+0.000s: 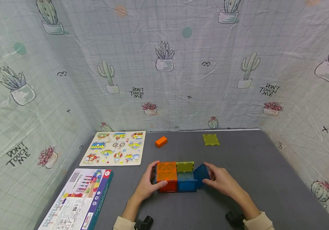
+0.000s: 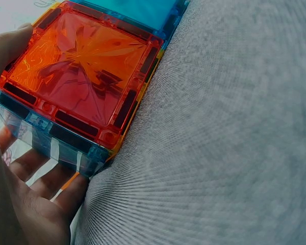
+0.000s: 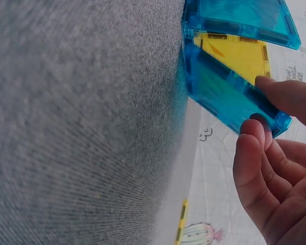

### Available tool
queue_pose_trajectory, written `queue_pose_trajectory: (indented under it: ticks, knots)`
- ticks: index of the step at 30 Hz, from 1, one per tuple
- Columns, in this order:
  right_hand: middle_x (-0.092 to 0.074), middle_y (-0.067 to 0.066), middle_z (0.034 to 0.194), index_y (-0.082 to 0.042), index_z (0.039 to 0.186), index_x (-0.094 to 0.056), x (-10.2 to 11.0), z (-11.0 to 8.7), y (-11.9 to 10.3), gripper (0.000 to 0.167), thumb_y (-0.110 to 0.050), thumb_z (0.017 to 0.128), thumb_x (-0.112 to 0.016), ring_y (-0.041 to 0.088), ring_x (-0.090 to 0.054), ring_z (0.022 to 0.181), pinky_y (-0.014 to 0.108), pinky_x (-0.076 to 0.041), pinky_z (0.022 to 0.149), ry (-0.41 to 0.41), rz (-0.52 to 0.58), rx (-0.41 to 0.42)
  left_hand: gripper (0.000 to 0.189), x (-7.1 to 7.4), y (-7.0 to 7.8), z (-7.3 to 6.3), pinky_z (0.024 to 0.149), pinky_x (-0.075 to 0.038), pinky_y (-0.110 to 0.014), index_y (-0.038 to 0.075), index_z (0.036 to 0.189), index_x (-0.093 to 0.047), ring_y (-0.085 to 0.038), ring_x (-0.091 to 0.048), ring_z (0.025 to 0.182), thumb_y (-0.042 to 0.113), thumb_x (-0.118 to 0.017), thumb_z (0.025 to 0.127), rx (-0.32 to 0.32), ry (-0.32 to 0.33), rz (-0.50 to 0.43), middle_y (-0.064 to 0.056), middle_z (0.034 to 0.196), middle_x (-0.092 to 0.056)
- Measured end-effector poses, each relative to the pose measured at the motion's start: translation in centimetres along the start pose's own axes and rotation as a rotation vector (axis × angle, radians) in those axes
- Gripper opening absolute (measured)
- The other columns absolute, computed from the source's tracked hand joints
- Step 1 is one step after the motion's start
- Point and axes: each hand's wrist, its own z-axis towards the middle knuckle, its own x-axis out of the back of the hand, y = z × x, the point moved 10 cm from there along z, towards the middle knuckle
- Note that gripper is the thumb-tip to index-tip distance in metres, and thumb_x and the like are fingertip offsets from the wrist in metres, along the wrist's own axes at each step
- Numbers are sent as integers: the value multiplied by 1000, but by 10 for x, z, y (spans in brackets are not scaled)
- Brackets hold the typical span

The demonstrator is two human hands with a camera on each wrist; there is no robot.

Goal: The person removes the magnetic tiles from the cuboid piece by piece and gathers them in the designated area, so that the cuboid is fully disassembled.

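A box-like structure of translucent magnetic tiles stands on the table, with an orange tile [image 1: 166,172] on top of its left half and a red tile [image 2: 86,66] in front. Its right half has a blue front tile [image 1: 187,186], a yellow tile [image 1: 185,166] upright at the back and no top. My left hand [image 1: 145,186] grips the left end, thumb at the front, fingers along a blue side tile [image 2: 46,140]. Between thumb and fingertips my right hand [image 1: 223,181] pinches a blue square tile [image 3: 224,94], angled outward at the structure's right end.
Beyond the structure lie an orange block [image 1: 161,141] and a loose yellow tile [image 1: 211,139]. At the left are a vehicle picture puzzle board [image 1: 112,150] and a printed box [image 1: 78,198]. A patterned cloth [image 1: 193,83] hangs behind the grey table [image 1: 256,159].
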Motion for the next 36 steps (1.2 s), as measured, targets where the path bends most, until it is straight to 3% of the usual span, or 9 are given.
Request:
queue_pose_trajectory:
  ticks: [10,19,36]
  knots:
    - [-62,-4,87,-5,134,-58,8,1,7,45,-11,91,-70,4,-53,73,23,-48,64,59,-11,-62,83,0,-1,1,111,-42,-26,14,154,-34,-19,-49,128,29,-77,85,-3,6,8,-1,145,-50]
    - [-65,2,90,-4,118,-65,16,2,10,24,-9,94,-66,2,-55,67,21,-51,59,186,14,-57,83,0,-1,0,110,-42,-25,14,154,-34,-20,-49,128,29,-77,84,10,6,-1,-1,145,-49]
    - [-66,6,85,-1,114,-65,31,5,22,21,-5,93,-67,2,-57,59,21,-51,55,323,100,-35,81,0,0,0,109,-43,-25,19,153,-34,-20,-49,127,27,-76,85,-11,-3,6,-2,145,-49]
